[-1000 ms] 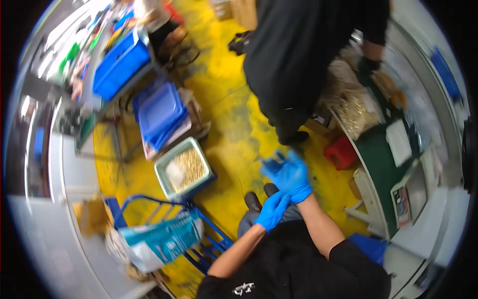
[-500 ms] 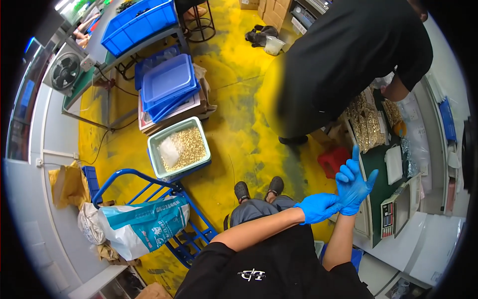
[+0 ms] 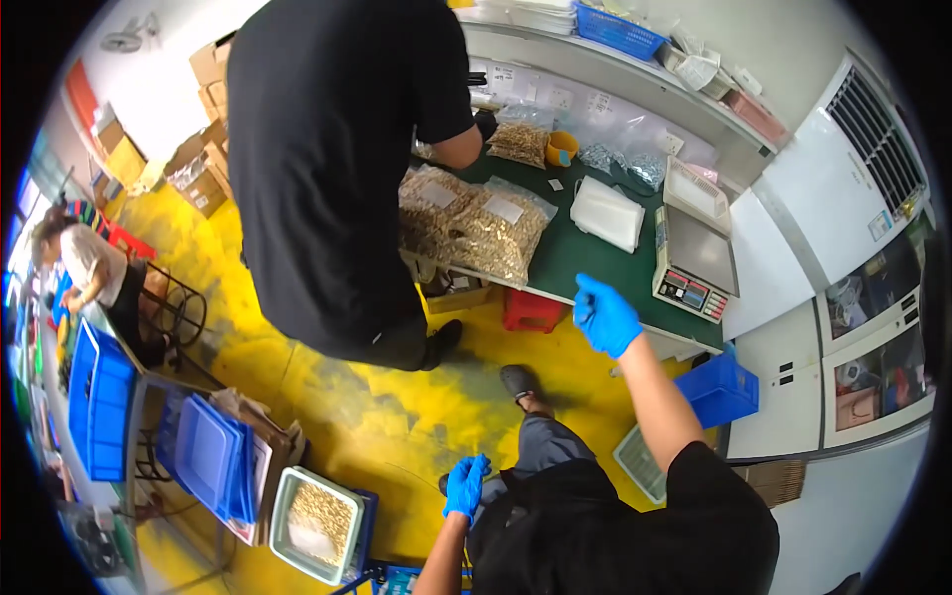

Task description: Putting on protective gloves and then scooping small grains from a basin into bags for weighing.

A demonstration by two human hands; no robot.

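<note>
A pale green tub point(image 3: 279, 516) of small gold-coloured pieces point(image 3: 332, 506) sits low at left. The gloved left hand point(image 3: 464, 486) is near it, fingers bent and narrow; whether they hold anything, I cannot tell. Clear bags point(image 3: 501, 238) of similar pieces lie on the green table point(image 3: 558, 250). The gloved right hand point(image 3: 607, 317) appears before the table's near edge, fingers close together, its grip unclear. Beyond sits a scale point(image 3: 699, 253).

"Can you read any print?"
"None: it's too small on the rectangular white label point(image 3: 504, 207) on the clear plastic bag of gold-coloured pieces point(image 3: 496, 241) and the red-and-black panel point(image 3: 689, 294) of the boxy pale scale point(image 3: 700, 248)."
</note>
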